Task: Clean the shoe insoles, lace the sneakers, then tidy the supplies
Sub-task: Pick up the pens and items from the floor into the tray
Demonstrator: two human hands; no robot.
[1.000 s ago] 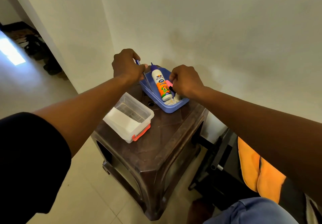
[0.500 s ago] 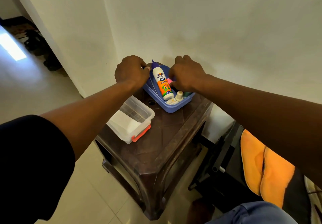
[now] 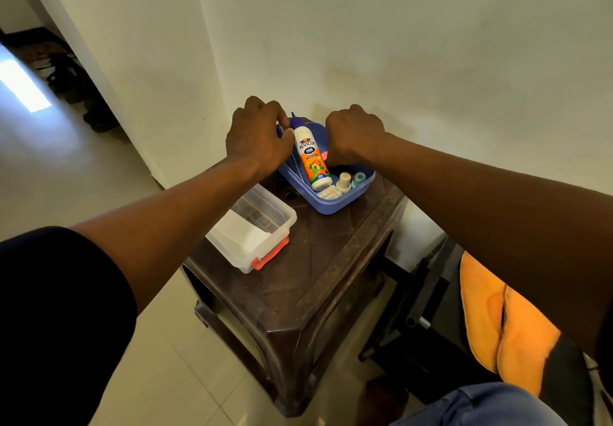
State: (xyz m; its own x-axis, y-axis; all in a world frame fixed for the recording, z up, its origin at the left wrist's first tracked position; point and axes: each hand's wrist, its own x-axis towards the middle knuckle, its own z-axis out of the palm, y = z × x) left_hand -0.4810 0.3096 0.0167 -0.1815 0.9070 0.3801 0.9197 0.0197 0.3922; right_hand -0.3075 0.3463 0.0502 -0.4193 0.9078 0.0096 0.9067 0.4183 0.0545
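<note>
A blue plastic tray (image 3: 335, 205) stands at the far corner of a dark brown plastic stool (image 3: 308, 279), against the wall. In it lie a white and orange glue bottle (image 3: 311, 160), a small cream bottle (image 3: 344, 181), a teal ring-shaped item (image 3: 359, 178) and something pink. My left hand (image 3: 257, 138) grips the tray's left rim with curled fingers. My right hand (image 3: 353, 137) grips the tray's right rim the same way. Its fingertips are hidden inside the tray.
A clear plastic box (image 3: 255, 231) with an orange latch sits on the stool's left side, lidless. An orange cloth (image 3: 497, 319) lies over a dark frame at the right. Pale tiled floor surrounds the stool; a doorway opens at the far left.
Both hands have carried the tray back towards the wall corner and lowered it onto the stool. The camera has tilted slightly.
</note>
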